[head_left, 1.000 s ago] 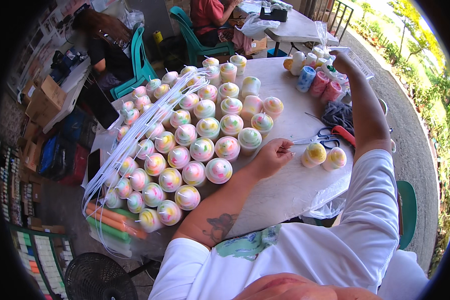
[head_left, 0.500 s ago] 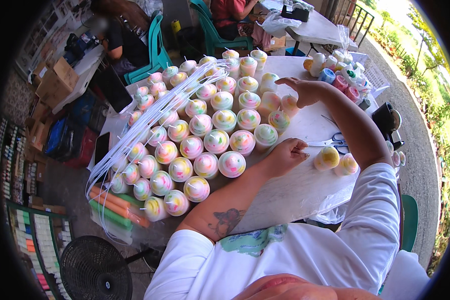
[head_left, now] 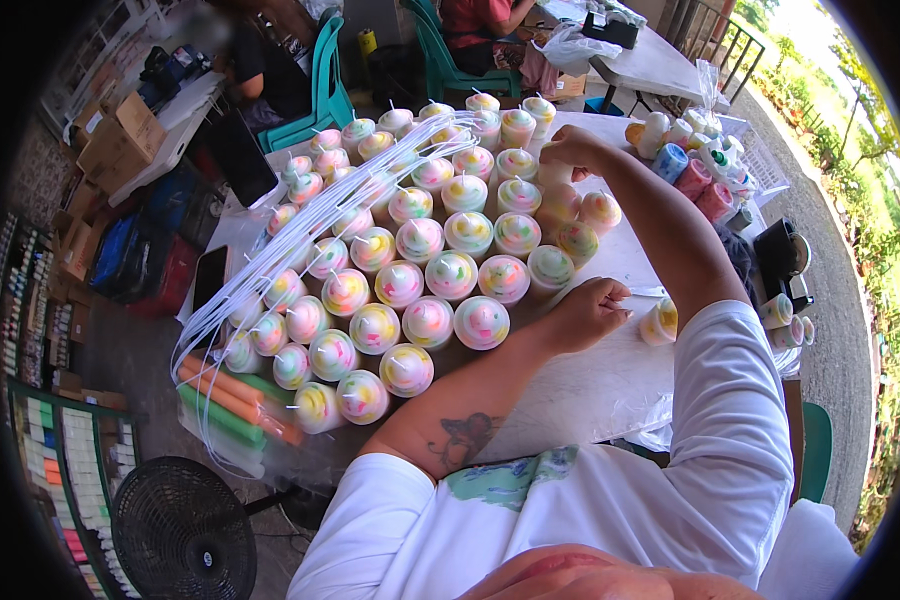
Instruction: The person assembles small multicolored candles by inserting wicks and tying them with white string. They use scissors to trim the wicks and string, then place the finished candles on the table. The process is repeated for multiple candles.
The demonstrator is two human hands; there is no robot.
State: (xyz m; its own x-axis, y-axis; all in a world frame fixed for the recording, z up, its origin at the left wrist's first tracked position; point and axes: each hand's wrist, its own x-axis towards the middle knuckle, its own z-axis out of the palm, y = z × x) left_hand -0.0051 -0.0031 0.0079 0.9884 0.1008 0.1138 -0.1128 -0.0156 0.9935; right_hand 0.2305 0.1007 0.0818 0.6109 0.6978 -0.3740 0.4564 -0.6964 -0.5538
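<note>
Rows of pastel swirled candles [head_left: 427, 322] stand upright on the table, many with a white wick in the top. Across their left side lies a long bundle of white wicks [head_left: 310, 225]. My right hand [head_left: 578, 150] reaches to the far right of the group, its fingers curled down over the top of a pale candle [head_left: 554, 180]; what the fingertips grip is hidden. My left hand [head_left: 592, 312] rests low beside a green-tinted candle [head_left: 552, 268], thumb and fingers pinched together. Whatever sits in that pinch is too small to make out. Beyond it stands a yellowish candle [head_left: 658, 323].
Scissors [head_left: 650, 291] lie mostly hidden under my right arm. Colored jars and bottles [head_left: 685, 170] crowd the far right corner. Orange and green rolls [head_left: 225, 400] are at the left edge, above a black fan [head_left: 183, 530]. Other people sit at tables behind, on green chairs [head_left: 330, 85].
My right hand has moved left and its spread fingers have curled over the pale candle. My left hand has shifted slightly right, still pinched. The whole view has shifted a little.
</note>
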